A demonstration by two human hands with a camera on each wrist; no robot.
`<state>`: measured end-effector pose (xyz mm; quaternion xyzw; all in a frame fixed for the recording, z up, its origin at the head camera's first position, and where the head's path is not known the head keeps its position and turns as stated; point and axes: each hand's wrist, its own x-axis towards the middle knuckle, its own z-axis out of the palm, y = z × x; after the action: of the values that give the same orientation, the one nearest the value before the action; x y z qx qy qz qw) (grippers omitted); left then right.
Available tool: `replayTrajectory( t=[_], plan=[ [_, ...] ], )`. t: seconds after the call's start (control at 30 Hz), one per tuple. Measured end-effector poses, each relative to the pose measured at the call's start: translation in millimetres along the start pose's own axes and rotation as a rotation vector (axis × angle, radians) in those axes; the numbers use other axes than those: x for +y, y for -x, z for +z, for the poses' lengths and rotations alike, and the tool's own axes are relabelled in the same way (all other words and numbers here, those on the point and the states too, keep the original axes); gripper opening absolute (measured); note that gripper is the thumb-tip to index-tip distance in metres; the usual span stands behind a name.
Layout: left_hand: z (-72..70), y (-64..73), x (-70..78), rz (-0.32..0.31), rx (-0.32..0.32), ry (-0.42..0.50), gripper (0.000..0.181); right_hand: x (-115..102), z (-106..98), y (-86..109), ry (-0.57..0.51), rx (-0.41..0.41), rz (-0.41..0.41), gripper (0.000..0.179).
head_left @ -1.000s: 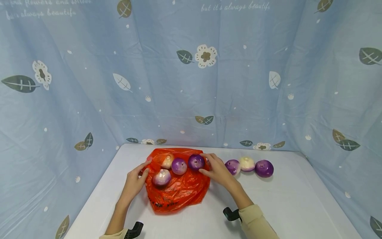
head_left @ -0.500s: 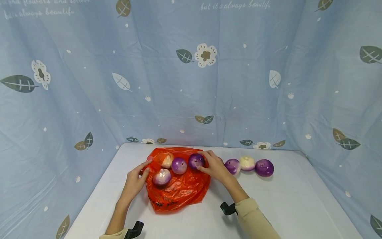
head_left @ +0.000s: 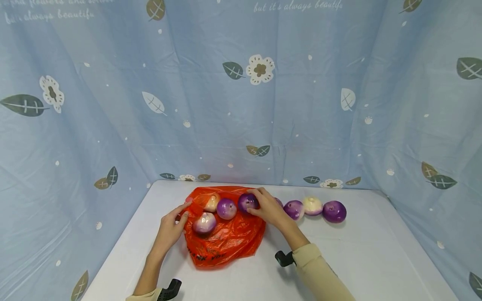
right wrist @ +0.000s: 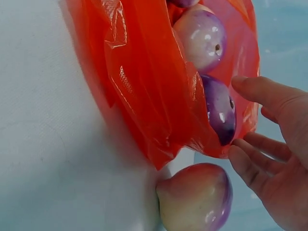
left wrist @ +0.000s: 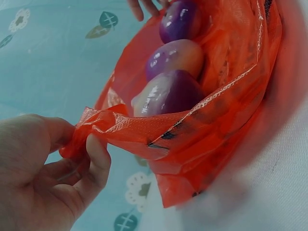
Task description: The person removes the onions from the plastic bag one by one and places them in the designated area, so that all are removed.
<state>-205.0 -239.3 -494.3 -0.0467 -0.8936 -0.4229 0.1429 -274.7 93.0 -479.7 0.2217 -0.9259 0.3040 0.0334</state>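
Note:
A red plastic bag (head_left: 233, 238) lies on the table with its mouth open, several purple-and-white onions inside. My left hand (head_left: 170, 230) pinches the bag's left rim between thumb and fingers, plainly so in the left wrist view. At the bag's right side, my right hand (head_left: 268, 207) is beside a dark purple onion (head_left: 246, 202) inside the bag. In the right wrist view its thumb stands apart from that onion, while the fingertips (right wrist: 238, 149) are at the bag's rim. Left of it sit a lighter purple onion (head_left: 226, 209), a pale onion (head_left: 212, 203) and a white-purple onion (head_left: 204, 223).
Right of the bag, more onions stand in a row: a purple-white onion (head_left: 293, 210), a pale onion (head_left: 312, 206) and a dark onion (head_left: 334, 211). Another is partly hidden behind my right hand. A blue patterned curtain (head_left: 211, 108) surrounds the white table (head_left: 357, 251).
My right hand and forearm have shifted slightly left, towards the dark onion. The left hand keeps its hold on the bag's rim, and the onions have hardly moved.

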Motion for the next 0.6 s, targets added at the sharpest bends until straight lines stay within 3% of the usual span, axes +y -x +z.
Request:
replayTrajectory(
  t=[0.6],
  plan=[
    [0.3, 1.0, 1.3, 0.025, 0.019, -0.002, 0.038, 2, 13, -8.8, 0.117, -0.038, -0.002, 0.066]
  ],
)
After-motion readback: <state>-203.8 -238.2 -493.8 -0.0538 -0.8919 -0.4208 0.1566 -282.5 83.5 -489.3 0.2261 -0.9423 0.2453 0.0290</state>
